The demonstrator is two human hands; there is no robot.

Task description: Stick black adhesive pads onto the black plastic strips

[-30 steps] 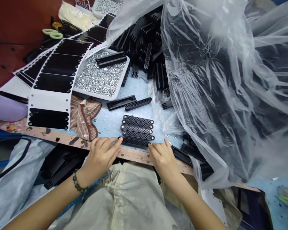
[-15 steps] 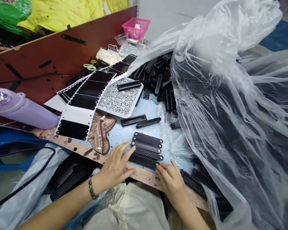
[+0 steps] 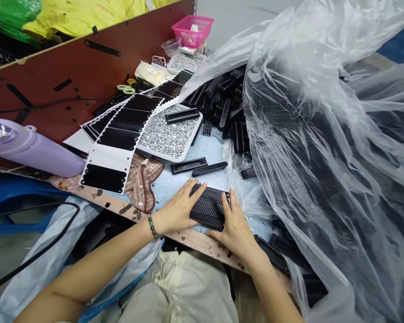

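Several black strips (image 3: pixel 208 207) with a diamond-textured top lie side by side in a block near the table's front edge. My left hand (image 3: pixel 177 207) grips the block's left end, thumb at the near side and fingers at the far side. Around the right end my right hand (image 3: pixel 236 226) is closed in the same way. The strips' end holes are mostly hidden by my fingers. Just beyond lie a textured black strip (image 3: pixel 209 168) and a hollow black strip (image 3: pixel 188 165), both apart from my hands.
A white tray of small metal pieces (image 3: pixel 168 139) stands behind, with a black strip (image 3: pixel 182 115) on it. Clear plastic sheeting (image 3: pixel 296 112) covers the right side beside heaped black parts (image 3: pixel 235 134). Black sticker sheets (image 3: pixel 121 134), a brown cloth (image 3: pixel 143 184) and a purple bottle (image 3: pixel 37 150) are left.
Both hands have moved forward onto the strips and now clasp their two ends. The strips, which had small gaps and a slant, are pressed together into a neater block.
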